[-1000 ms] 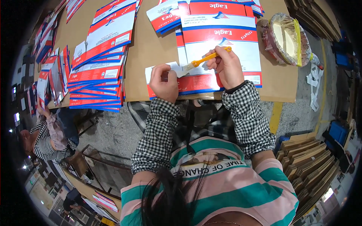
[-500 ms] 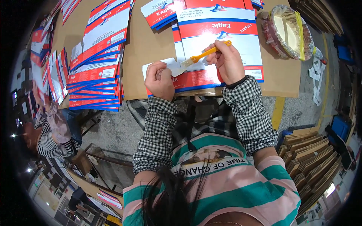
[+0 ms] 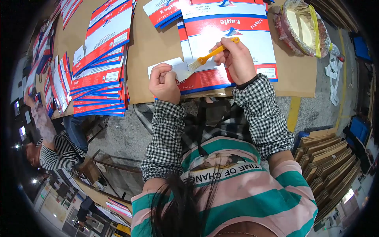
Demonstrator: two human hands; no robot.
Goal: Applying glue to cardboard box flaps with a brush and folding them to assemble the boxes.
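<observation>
My right hand (image 3: 238, 62) pinches the yellow-orange handle of a flat brush (image 3: 209, 56). Its pale bristles rest at the white flap of a printed carton sheet (image 3: 246, 45), near the sheet's front left corner. With curled fingers, my left hand (image 3: 165, 84) grips the white flap (image 3: 173, 63) of that sheet, just left of the bristles. The sheet is red, white and blue and lies flat in front of me, with more sheets partly showing beneath it.
Leaning stacks of printed carton sheets (image 3: 103, 57) stand on the left of the cardboard-covered table (image 3: 148, 43). At the right edge sits a plastic-wrapped tub (image 3: 302, 27) of cream-coloured paste. Folded brown cardboard (image 3: 325, 158) is stacked on the floor. A co-worker (image 3: 59, 150) stands at far left.
The brush and my right hand have shifted slightly left and up. My left hand keeps its grip on the flap. At far left the co-worker's arm has stretched farther out.
</observation>
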